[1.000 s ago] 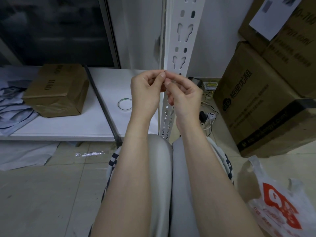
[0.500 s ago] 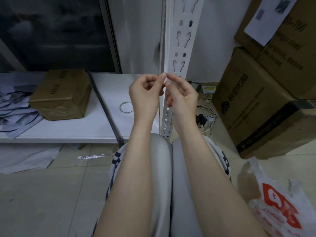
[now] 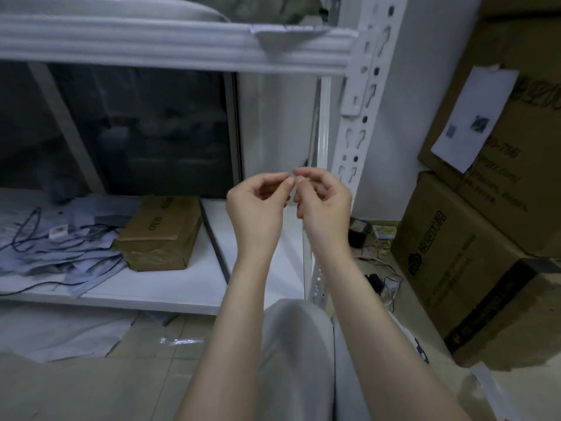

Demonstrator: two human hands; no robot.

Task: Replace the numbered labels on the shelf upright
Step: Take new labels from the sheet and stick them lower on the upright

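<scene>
seemingly at the label-readying step: pinching a tiny pale label (image 3: 292, 179) between the fingers (image 3: 273, 177) of the left hand (image 3: 258, 208) and the right hand (image 3: 326, 205), thumb and forefinger of each curled in and meeting tip to tip, the remaining fingers loosely folded. hardly possible to see the label well; too small to read any number or to tell of any backing paper. held up in the air above the lower white shelf board (image 3: 182, 287), near the white perforated steel shelf upright (image 3: 358, 126) and just to its left, not touching it. no numbered labels to be made out on the visible face of the upright, so hard to judge progress.

calls next, probably, for freeing the sticky side with one hand, then carrying the label rightward to a bare strip of the upright between the keyhole slots, squaring it up and pressing it flat with a fingertip. worth guarding against the adhesive folding on itself or clinging to a finger.

elsewhere: a small brown cardboard box (image 3: 161, 232) lying on the shelf board, loose grey papers and dark cords (image 3: 60, 247) to its left, large stacked brown cartons (image 3: 455, 268) on the floor to the right.
</scene>
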